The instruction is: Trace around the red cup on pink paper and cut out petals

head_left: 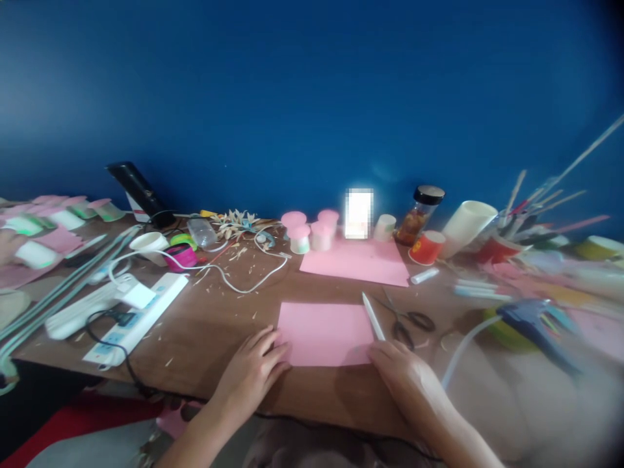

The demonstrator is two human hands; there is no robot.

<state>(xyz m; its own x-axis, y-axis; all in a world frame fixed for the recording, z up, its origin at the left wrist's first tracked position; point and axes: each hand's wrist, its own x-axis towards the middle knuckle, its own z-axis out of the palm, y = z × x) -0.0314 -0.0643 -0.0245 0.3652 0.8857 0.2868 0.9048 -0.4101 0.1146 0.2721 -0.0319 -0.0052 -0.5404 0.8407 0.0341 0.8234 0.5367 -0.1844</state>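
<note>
A small pink sheet of paper [324, 331] lies flat on the brown table [214, 325] in front of me. My left hand [253, 367] rests on the table at the sheet's lower left corner, fingers stretched and touching its edge. My right hand [397, 367] sits at the sheet's lower right corner with its fingers closed around a white pen-like stick [373, 315] that points up and away along the sheet's right edge. A larger pink sheet [358, 263] lies further back.
Black-handled scissors [407, 318] lie right of the stick. A blue glue gun [536, 322] sits at right. White power strips [139, 315] and cables cover the left. Pink-lidded cups [309, 234], a jar [419, 214], a red cup [428, 247] and a glowing phone [359, 213] line the blue wall.
</note>
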